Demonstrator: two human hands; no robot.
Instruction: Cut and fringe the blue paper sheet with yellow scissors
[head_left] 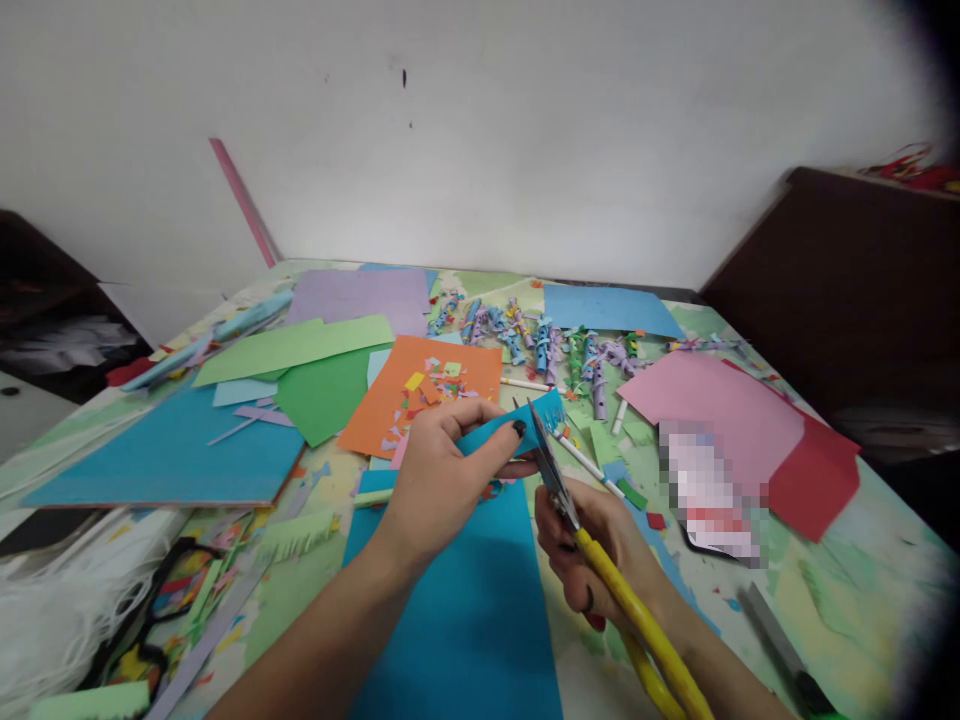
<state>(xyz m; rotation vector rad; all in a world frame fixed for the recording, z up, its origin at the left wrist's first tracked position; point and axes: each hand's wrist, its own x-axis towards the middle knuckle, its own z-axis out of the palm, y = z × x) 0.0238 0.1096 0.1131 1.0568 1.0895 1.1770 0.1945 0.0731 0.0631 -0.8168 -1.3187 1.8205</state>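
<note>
My left hand (pixel 457 470) pinches a narrow strip of blue paper (pixel 487 437) between thumb and fingers. The strip's right end is cut into a fine fringe. My right hand (pixel 592 540) is closed round a pair of scissors (pixel 600 570) with yellow handles. The scissor blades are parted and straddle the strip just left of the fringe, close to my left thumb. Below both hands lies a large blue sheet (pixel 465 610). Beyond my left hand, paper scraps are scattered on an orange sheet (pixel 375 400).
Several small rolled paper tubes (pixel 542 345) stand at the back. Pink paper (pixel 705 400), a blurred-out phone-like object (pixel 705 490) and a cutter knife (pixel 780 640) lie right. Stacked blue (pixel 165 450) and green sheets (pixel 330 390), white string (pixel 75 610) and black glasses (pixel 150 600) lie left.
</note>
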